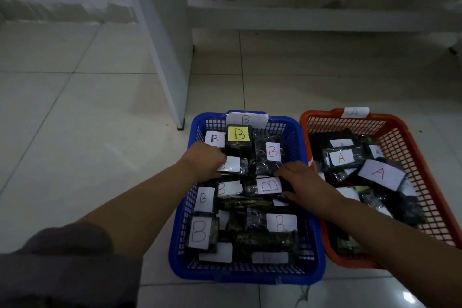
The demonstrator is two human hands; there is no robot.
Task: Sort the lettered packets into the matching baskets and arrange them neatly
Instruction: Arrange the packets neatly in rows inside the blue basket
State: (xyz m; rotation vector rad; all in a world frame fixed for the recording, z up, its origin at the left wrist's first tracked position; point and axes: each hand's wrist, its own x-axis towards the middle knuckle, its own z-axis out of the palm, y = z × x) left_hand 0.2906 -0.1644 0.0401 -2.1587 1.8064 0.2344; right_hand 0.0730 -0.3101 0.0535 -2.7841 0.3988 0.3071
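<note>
Both hands are reaching into the blue basket (246,274) of B packets. The left hand (205,161) is gripping a white-labelled packet (233,164) — the right hand (298,181) is pinching another (268,185).

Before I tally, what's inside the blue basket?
Dark packets with B labels fill the blue basket, one label yellow. Both hands, left and right, cover some; lower layers are hidden.

The blue basket (307,147) and the orange basket (410,137) are plastic lattice with smooth rims. The packets (268,157) are glossy, crinkled film with matt paper labels (one yellow). The floor (100,112) is glossy tile.
</note>
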